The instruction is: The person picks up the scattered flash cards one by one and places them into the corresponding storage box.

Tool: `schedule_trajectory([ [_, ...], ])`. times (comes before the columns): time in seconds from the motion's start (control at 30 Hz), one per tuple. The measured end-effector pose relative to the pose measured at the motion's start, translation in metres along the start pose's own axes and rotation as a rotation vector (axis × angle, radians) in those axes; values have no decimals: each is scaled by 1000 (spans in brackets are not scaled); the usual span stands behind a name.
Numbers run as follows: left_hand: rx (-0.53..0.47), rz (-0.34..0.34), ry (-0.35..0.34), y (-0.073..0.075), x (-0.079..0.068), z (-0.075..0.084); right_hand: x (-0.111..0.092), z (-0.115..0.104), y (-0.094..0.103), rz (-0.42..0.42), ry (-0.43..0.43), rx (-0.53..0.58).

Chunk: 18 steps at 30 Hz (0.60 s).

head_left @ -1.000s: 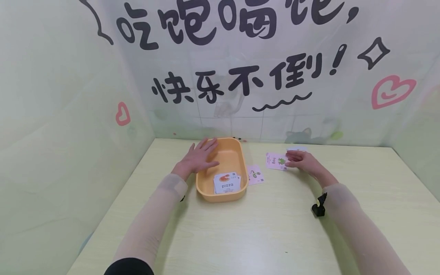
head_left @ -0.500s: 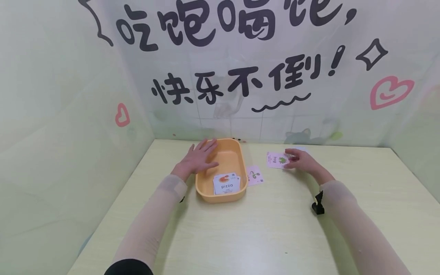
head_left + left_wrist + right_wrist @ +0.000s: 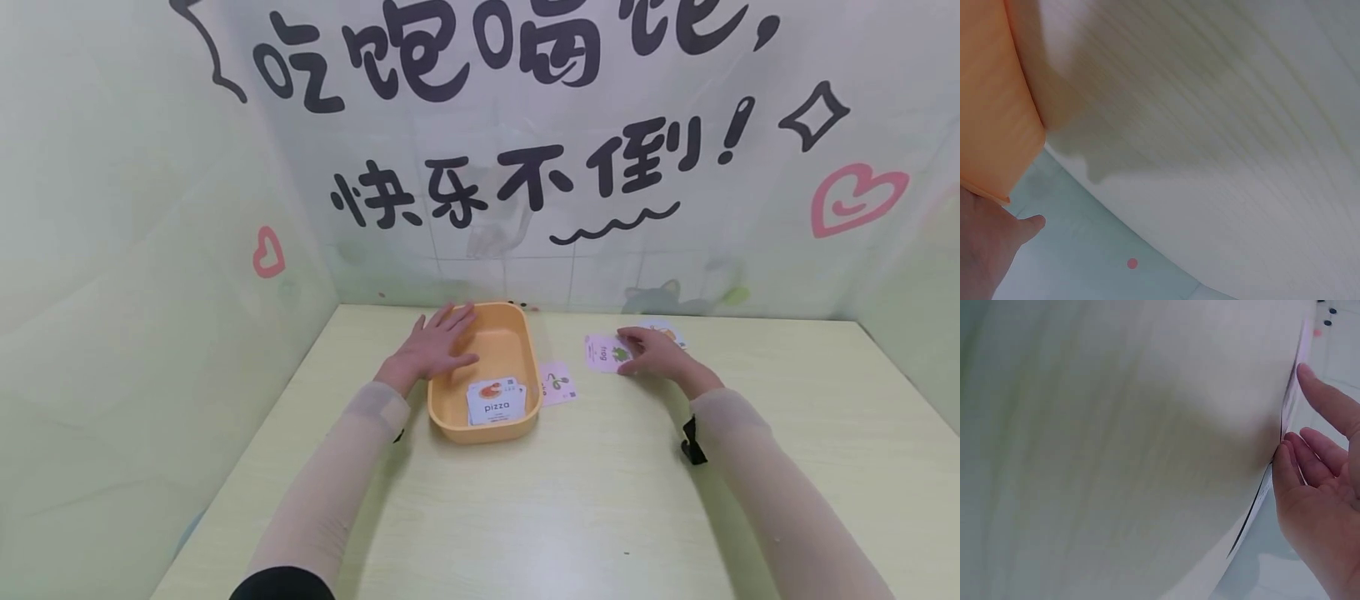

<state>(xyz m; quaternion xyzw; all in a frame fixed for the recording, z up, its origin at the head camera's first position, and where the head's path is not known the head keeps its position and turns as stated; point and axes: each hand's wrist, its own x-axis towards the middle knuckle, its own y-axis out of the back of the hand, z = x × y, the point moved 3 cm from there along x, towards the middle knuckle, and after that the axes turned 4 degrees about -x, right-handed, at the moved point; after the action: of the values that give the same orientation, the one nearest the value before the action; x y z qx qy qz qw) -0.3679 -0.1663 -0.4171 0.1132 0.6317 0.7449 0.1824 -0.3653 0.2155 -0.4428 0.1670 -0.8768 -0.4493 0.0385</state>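
Note:
My left hand (image 3: 429, 343) rests with spread fingers over the left rim of an orange tray (image 3: 497, 321). In the left wrist view only part of that hand (image 3: 988, 247) shows beside the tray's outer wall (image 3: 997, 94). A pizza card (image 3: 497, 403) lies on top of other cards inside the tray. My right hand (image 3: 660, 353) holds a pink frog card (image 3: 602, 353) at its right end, thumb at the near edge and a finger at the far edge. In the right wrist view its fingertips are right at the card's thin edge, low over the table.
A pink card with a green curling picture (image 3: 558, 382) lies right of the tray, partly hidden by it. Another card (image 3: 673, 333) shows behind my right hand. The pale wooden table (image 3: 570, 508) meets a printed wall sheet (image 3: 525, 275) at the back.
My right hand has moved slightly left over the frog card, its fingertips closing on the card's edges. More of the card behind the hand shows. The left hand and tray stay put.

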Motion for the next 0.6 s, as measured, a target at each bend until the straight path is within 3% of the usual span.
schedule_trajectory([
  [0.37,4,-9,-1,1,-3,1,-5,-7,-1,-51,10,-92],
  [0.6,5,-18,-1,5,-5,3,-5,-10,-1,-39,81,-171],
])
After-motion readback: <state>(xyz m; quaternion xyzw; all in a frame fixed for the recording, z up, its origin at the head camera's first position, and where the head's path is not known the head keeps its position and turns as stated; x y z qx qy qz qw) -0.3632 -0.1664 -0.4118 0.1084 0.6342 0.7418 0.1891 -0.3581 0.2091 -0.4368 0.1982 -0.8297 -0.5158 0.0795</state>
